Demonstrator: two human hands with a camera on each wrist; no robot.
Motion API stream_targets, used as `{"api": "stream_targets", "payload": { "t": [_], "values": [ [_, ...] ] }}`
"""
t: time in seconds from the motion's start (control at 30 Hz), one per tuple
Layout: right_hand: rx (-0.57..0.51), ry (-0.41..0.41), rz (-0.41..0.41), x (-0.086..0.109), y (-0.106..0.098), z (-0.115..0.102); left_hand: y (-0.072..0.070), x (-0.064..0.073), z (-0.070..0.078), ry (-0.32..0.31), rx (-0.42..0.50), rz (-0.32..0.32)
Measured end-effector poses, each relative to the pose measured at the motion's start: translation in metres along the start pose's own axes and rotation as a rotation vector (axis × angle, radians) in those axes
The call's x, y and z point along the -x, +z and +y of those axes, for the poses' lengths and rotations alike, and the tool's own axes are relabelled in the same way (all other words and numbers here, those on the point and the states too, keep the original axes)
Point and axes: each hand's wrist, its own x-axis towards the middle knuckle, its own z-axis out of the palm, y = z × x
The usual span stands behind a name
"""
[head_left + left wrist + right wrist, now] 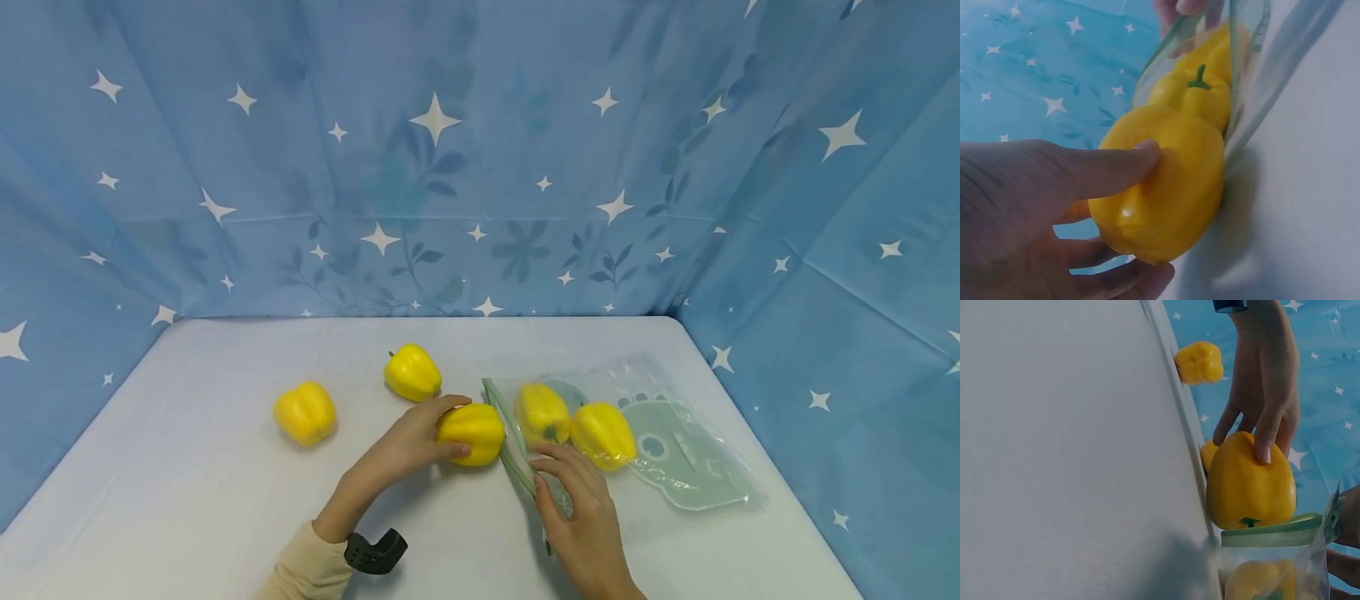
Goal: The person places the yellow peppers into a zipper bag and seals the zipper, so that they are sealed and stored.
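Note:
My left hand (pixel 415 435) grips a yellow bell pepper (pixel 476 435), thumb on the near side and fingers round the far side. This pepper is at the mouth of a clear zip bag (pixel 686 458) with a green print and a green zip strip. Two more yellow peppers (pixel 543 413) (pixel 604 436) lie inside the bag. At the near side of the mouth, my right hand (pixel 588 512) pinches the bag's edge with curled fingers. In the right wrist view the held pepper (pixel 1250 481) has its green stem toward the bag's zip strip (pixel 1272 534).
Two loose yellow peppers lie on the white table (pixel 187 467): one pepper (pixel 305 413) at the left, another pepper (pixel 412 372) farther back behind the left hand. A blue star-patterned curtain (pixel 480 167) stands behind the table and along its sides. A black band (pixel 377 552) is on the left wrist.

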Motion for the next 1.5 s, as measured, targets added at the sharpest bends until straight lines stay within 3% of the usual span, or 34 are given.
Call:
{"api": "stream_targets", "payload": {
  "t": [0.43, 0.93, 1.1, 1.33, 1.5],
  "values": [
    [0.019, -0.014, 0.015, -0.002, 0.000, -0.003, 0.015, -0.001, 0.004, 0.082, -0.006, 0.004],
    [-0.012, -0.016, -0.005, 0.000, 0.000, 0.002, 0.033, -0.002, 0.010, 0.095, -0.022, 0.001],
    [-0.001, -0.017, -0.004, -0.001, 0.000, 0.001, 0.032, -0.003, 0.008, 0.077, 0.044, -0.015],
    [0.011, -0.015, 0.005, -0.001, -0.002, 0.001, 0.033, -0.005, 0.006, 0.112, 0.165, -0.069],
    [0.014, -0.010, 0.009, 0.000, -0.002, 0.000, 0.037, -0.003, 0.006, 0.125, 0.216, -0.059]
  ]
}}
